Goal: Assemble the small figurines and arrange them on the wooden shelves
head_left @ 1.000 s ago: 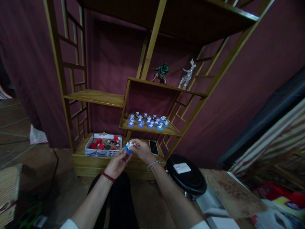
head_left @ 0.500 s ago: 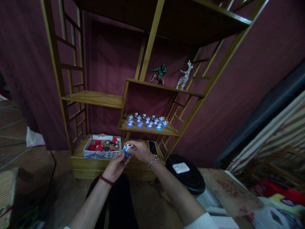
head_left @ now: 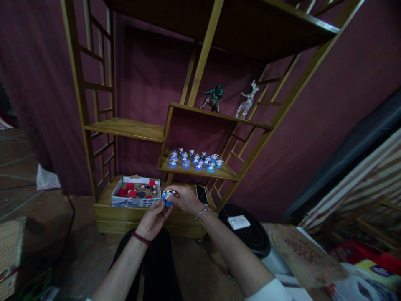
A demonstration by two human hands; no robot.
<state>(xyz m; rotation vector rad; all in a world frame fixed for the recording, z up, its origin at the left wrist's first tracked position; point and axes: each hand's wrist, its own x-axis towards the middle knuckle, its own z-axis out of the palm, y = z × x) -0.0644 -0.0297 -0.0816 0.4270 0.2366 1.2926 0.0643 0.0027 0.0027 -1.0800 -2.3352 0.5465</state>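
Here's the figurine (head_left: 168,196), pinched between the fingers of left hand (head_left: 152,220) and right hand (head_left: 188,201), probably light, stiff and slightly slick, its blue base (head_left: 168,203) likely the surest hold, the box (head_left: 132,202) near those fingers' left.

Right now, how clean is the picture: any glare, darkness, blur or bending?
Head view: dim, darkest beneath the top shelf; head view: pale glare on that shelf's front edge, at right; head view: the figurine in the hands looks small and soft; head view: outer posts splay toward the top, likely distortion.
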